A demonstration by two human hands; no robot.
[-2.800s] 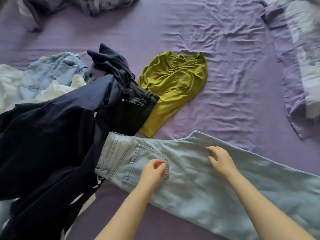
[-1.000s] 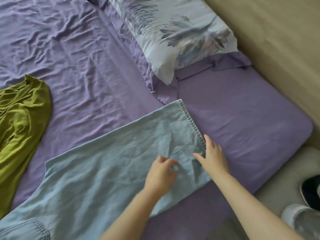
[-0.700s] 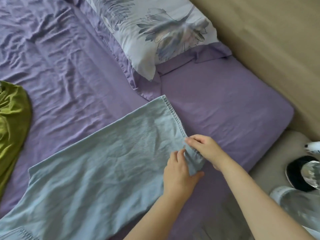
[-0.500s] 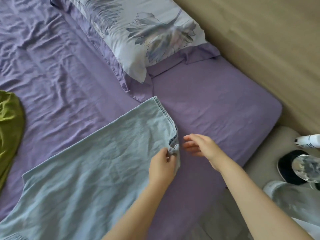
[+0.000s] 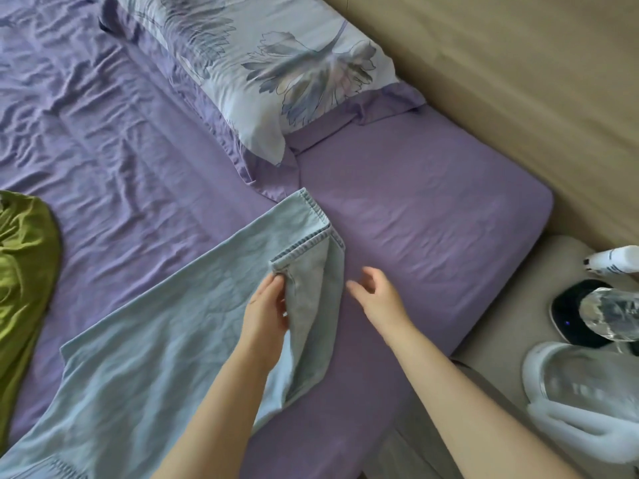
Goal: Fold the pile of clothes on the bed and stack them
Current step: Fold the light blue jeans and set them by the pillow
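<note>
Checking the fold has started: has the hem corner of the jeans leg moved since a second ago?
Yes. The left hand has pulled the hem corner up and back over the jeans leg, leftward, away from the mattress edge.

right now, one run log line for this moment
left hand pinches hem corner of light blue denim jeans, turned back | right hand open above purple bed sheet | fold unfinished

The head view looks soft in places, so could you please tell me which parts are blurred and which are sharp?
Head view: the jeans hem and pillow are sharp; the slipper and clear bottle at the lower right are smeared; lighting is soft and even, without glare.
</note>
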